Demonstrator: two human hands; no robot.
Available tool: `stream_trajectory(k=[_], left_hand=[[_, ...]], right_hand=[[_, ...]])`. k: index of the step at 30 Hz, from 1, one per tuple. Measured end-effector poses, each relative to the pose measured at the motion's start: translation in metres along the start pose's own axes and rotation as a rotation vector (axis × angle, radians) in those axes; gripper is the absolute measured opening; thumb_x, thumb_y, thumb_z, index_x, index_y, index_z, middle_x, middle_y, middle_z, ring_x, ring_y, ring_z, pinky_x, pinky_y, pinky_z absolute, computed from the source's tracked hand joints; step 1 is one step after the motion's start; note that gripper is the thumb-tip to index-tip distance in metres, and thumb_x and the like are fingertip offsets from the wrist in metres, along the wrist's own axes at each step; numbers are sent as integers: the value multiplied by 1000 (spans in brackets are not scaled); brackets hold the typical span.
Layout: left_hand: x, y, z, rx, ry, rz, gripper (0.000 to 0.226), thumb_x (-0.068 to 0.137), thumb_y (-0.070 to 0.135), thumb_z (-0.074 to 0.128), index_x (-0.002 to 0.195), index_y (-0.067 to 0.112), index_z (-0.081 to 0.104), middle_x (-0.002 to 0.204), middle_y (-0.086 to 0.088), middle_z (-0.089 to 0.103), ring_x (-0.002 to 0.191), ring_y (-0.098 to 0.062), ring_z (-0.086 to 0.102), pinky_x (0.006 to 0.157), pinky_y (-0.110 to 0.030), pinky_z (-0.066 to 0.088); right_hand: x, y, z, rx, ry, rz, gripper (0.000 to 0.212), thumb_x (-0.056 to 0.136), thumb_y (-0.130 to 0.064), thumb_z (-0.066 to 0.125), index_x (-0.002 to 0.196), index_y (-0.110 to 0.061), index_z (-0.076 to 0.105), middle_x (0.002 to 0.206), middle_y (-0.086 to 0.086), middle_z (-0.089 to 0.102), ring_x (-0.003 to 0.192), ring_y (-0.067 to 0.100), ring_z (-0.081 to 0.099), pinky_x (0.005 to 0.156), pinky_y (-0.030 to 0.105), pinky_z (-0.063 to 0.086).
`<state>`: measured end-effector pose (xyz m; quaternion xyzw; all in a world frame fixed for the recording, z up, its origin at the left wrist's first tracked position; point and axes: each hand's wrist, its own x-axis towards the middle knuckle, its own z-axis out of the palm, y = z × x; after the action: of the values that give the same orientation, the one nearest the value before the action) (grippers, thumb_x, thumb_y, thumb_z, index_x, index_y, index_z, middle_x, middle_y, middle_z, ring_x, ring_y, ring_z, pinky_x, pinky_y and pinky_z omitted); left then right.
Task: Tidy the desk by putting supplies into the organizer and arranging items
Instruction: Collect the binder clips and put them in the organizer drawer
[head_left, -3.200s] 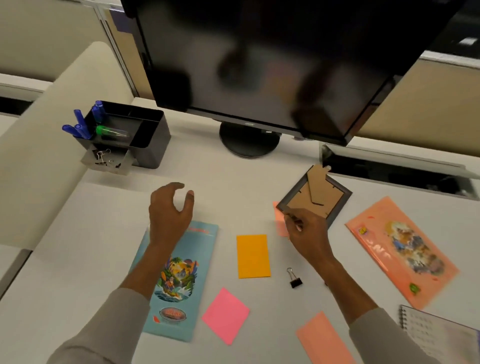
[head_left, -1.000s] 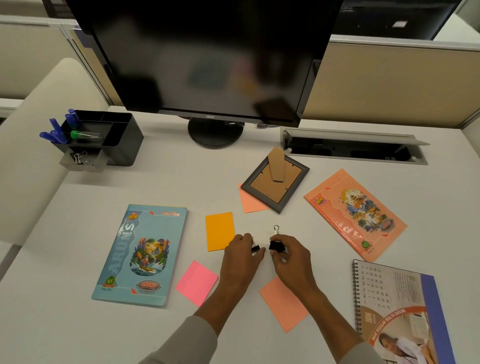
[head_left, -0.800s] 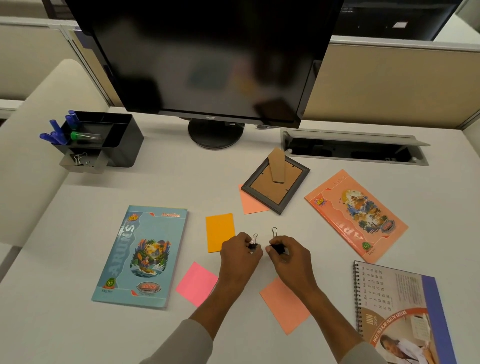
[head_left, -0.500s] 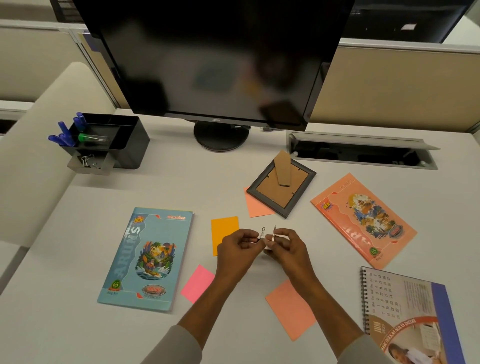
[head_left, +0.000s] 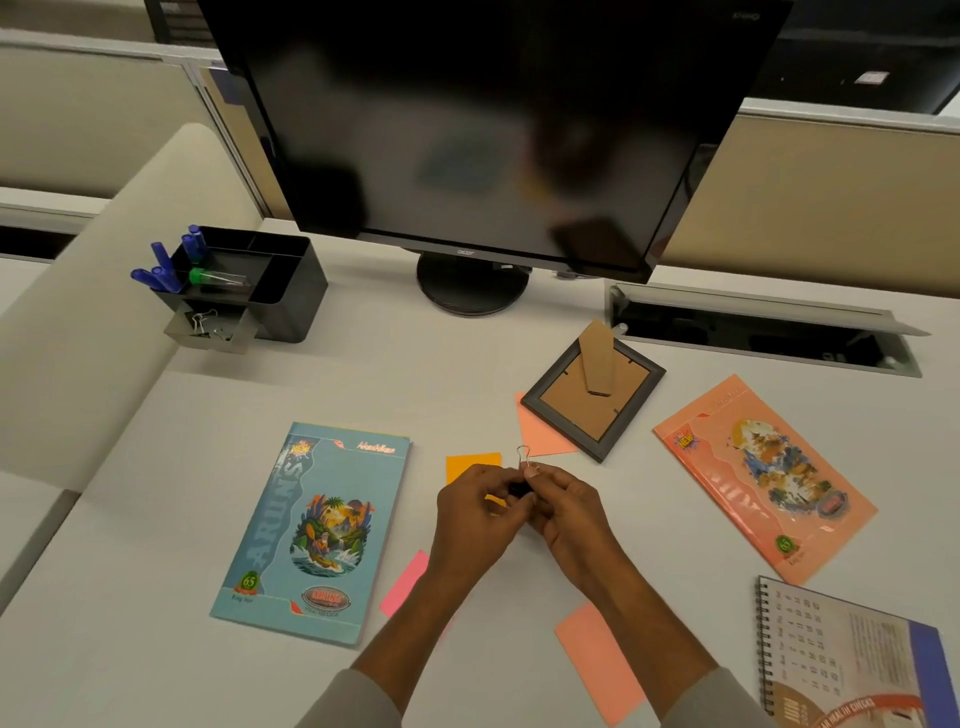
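My left hand (head_left: 475, 512) and my right hand (head_left: 569, 512) meet above the desk's middle, both pinching a small black binder clip (head_left: 522, 460) whose wire loop sticks up between the fingertips. Whether a second clip is in the hands is hidden. The black organizer (head_left: 283, 283) stands at the back left with blue pens (head_left: 161, 270), a green-capped tube and a front tray of clips (head_left: 208, 327). An orange sticky note (head_left: 467, 462) lies partly under my left hand.
A monitor (head_left: 467, 130) stands at the back. A face-down photo frame (head_left: 595, 397) lies on a salmon note. A blue notebook (head_left: 317, 530), an orange notebook (head_left: 763, 473), a spiral calendar (head_left: 852, 660), a pink note (head_left: 408, 582) and a salmon note (head_left: 597, 654) lie around.
My hands rose from the desk and came together; the two clips held apart a second ago are now pressed close, with one wire loop showing. The view shifted slightly.
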<state>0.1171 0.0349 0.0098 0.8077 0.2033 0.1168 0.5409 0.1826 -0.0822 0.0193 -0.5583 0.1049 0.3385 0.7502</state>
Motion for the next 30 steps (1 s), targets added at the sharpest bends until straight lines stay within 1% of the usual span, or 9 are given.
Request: stream_trajectory(k=[5,9,12,14,18,21,24,27,30], left_hand=[[9,-5,-20,28,8,101,16,86,25,75,102,25,75,97,14,68,84,-9,68,64,-19,57],[23,-14,-40,80,99,122,17,92,38,69,105,28,72,101,17,68,91,-7,65,65,-22,56],[40,-30,-68,175,228,111,15,94,39,65,103,29,70,104,18,68,101,-7,62,77,-27,53],[53,-42,-93,252,309,98,16,94,36,64,102,25,71,106,13,70,103,-11,60,84,-25,47],[79,-79,-147,391,392,40,19,96,34,62,107,20,70,113,6,69,110,-18,57,93,-22,40],[96,-111,-182,443,413,-36,31,97,36,58,117,14,68,125,-3,66,122,-25,54,104,-34,41],[105,-137,-210,453,409,-152,36,99,31,58,130,11,61,139,-8,59,136,-29,46,114,-43,36],[108,-157,-229,489,422,-240,42,101,36,52,137,15,54,145,-8,54,141,-27,40,115,-43,35],[108,-163,-235,507,434,-274,46,103,40,46,144,19,49,151,-5,47,142,-24,38,114,-41,35]], right_hand=[[8,-1,16,-31,-15,13,20,97,-3,57,111,1,71,109,23,72,103,35,71,94,45,56],[17,0,35,-62,-32,16,18,94,-6,63,108,-2,73,107,19,73,102,32,71,91,41,58],[27,-2,51,-48,-44,39,16,92,-6,65,106,-2,73,106,19,74,101,32,72,88,39,60],[36,-4,64,-48,-52,44,16,92,-5,65,105,-2,73,105,20,74,101,33,72,85,37,60],[53,-11,93,-38,-101,20,15,92,-1,64,104,2,72,105,24,72,100,35,72,81,35,61],[66,-19,119,-58,-140,-9,13,92,-1,65,101,3,73,104,25,71,99,35,71,82,36,60],[80,-25,146,-105,-156,-51,11,91,-2,67,99,2,74,103,25,71,99,33,70,83,37,59],[93,-31,178,-177,-164,-88,12,91,-7,69,100,0,74,102,23,71,99,33,71,86,39,60],[107,-34,211,-293,-178,-156,14,92,-11,69,102,-4,74,100,18,72,94,28,73,87,39,60]])
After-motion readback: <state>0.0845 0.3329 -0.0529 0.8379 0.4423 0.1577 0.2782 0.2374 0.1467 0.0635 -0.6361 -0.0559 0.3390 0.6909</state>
